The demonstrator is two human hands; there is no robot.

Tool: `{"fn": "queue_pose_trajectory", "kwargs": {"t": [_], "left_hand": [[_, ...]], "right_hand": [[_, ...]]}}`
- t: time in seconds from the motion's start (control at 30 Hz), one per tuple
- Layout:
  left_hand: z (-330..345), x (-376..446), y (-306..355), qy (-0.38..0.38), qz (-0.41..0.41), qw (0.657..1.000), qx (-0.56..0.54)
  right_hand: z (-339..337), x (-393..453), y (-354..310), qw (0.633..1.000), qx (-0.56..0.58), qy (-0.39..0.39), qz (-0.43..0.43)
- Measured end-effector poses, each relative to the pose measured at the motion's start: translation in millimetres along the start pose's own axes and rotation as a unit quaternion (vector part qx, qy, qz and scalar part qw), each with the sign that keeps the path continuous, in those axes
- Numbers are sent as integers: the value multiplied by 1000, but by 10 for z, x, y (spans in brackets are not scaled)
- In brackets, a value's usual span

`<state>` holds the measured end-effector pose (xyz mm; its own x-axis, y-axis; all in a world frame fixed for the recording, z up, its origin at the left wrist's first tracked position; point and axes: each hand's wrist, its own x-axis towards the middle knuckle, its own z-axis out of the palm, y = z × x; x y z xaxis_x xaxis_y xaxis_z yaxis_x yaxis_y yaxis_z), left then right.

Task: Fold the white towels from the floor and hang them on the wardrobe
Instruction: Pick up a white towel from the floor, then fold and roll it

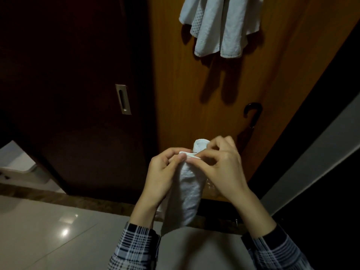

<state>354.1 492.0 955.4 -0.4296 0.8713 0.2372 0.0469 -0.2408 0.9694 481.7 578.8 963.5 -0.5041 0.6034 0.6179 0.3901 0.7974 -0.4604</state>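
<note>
At the far left, low in the view, a pale fixture shows past the edge of a dark wardrobe door. Below it the glossy tiled floor spreads across the bottom left, with a bright spot of reflected light on it, and a brown stone threshold strip runs along the foot of the wardrobe. The dark door carries a recessed metal handle, set upright near its right edge.

Just right of that door stands a lighter orange-brown wooden panel. In front of its lower part the person holds a white towel in the air, folded into a narrow strip that hangs down between the wrists. The left hand grips the towel's upper left side, its fingers curled and the thumb pressing the folded edge. The right hand meets it from the other side, thumb and forefinger pinching the same top edge, the other fingers bent loosely above. A rolled end of the cloth pokes up between the two hands. Both forearms wear plaid sleeves.

High on the orange panel, above the hands and well apart from them, several hanging white towels drape down in overlapping folds and cast shadows on the wood. Right of the hands a dark curved umbrella handle leans against the panel. Farther right lie a black band and a grey wall strip.
</note>
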Motion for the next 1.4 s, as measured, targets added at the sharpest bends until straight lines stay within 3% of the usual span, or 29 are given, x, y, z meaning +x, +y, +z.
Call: {"fn": "queue_pose_trajectory", "kwargs": {"t": [0.3,0.5,0.63,0.73,0.9,1.1,1.2,1.3,1.4], "left_hand": [[-247,-44,-158,75,25,997,16],[-357,-87,-90,156,79,982,68],[-356,-31,-28,177,80,975,109],[-352,16,-59,203,54,966,152],[-327,58,-121,194,9,965,175],[-256,46,-109,127,-15,991,42],[-259,14,-97,106,1,994,30],[-272,-35,-99,81,23,996,41],[-278,-60,-137,57,47,996,41]], "right_hand": [[55,114,292,964,40,-237,-115],[-99,61,217,975,109,-128,-144],[-194,98,190,981,17,-98,-164],[-239,100,149,986,8,-95,-138],[-261,78,120,940,-98,-174,-276],[-374,3,38,925,-100,-288,-227],[-392,-14,41,893,-143,-343,-254],[-318,-18,50,860,-234,-274,-361],[-297,1,-19,834,-243,-179,-463]]}}
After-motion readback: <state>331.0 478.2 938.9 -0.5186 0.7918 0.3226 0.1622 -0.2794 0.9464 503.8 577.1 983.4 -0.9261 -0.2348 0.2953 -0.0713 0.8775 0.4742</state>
